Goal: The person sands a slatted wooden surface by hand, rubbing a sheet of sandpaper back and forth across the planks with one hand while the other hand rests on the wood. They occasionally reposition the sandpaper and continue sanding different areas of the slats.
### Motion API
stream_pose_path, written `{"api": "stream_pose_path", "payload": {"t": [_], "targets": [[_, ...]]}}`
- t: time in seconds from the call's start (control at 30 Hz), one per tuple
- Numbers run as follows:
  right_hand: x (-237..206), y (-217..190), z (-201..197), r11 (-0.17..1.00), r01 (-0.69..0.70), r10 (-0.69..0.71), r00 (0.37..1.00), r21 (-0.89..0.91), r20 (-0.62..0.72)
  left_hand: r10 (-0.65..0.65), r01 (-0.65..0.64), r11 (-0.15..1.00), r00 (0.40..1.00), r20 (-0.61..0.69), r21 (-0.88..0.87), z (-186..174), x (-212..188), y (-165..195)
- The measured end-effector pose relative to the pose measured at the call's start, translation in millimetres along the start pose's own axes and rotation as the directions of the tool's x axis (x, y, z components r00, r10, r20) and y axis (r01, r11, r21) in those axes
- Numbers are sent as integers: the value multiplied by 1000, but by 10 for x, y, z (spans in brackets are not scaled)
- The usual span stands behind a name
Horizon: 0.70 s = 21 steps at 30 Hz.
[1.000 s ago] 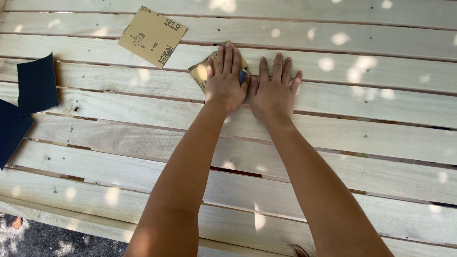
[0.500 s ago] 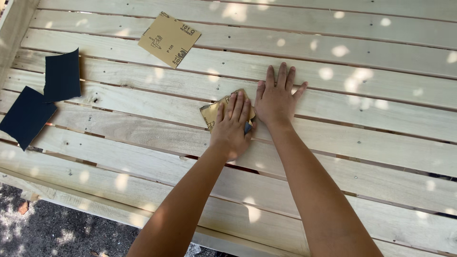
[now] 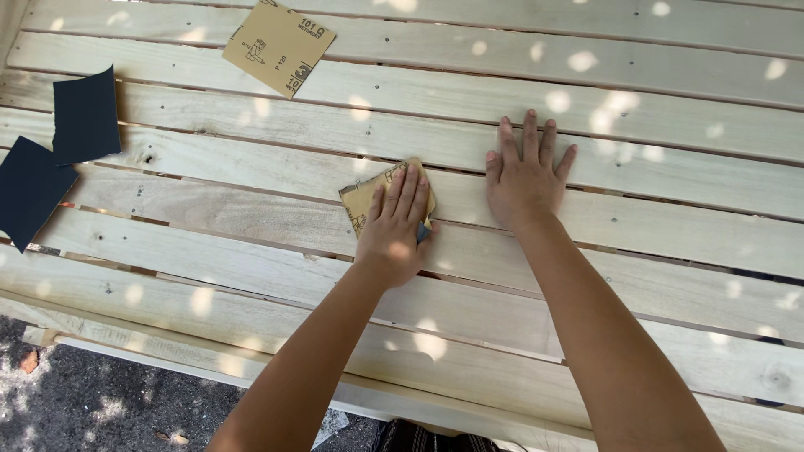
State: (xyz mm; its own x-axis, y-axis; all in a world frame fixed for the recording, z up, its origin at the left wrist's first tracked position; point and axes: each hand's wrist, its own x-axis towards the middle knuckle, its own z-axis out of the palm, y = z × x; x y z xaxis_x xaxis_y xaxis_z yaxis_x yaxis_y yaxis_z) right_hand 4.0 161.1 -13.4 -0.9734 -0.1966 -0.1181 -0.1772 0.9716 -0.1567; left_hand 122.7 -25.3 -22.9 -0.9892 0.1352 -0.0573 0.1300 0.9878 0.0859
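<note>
Left hand slid sandpaper back, apart from right hand.

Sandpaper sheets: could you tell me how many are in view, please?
4: one under the left hand, one tan sheet at the top, two dark sheets at the left edge.

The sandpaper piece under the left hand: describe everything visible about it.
The sandpaper piece is a small tan sheet lying backing-side up, with dark printing showing along its exposed left edge and top corner. It lies flat and skewed on a pale wooden slat. The left hand presses flat on it, covering most of its right part. A dark edge shows by the thumb, probably the abrasive face.
</note>
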Motion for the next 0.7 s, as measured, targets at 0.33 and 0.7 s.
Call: {"api": "stream_pose_path", "payload": {"t": [0.33,0.7], "targets": [[-3,-19,-80,996,-86,87,995,-22,43,-165,162,986,972,169,31,-184,1239,-114],[-5,-50,-112,997,-79,79,997,9,16,-49,55,997,991,125,-46,-45,60,166]]}}
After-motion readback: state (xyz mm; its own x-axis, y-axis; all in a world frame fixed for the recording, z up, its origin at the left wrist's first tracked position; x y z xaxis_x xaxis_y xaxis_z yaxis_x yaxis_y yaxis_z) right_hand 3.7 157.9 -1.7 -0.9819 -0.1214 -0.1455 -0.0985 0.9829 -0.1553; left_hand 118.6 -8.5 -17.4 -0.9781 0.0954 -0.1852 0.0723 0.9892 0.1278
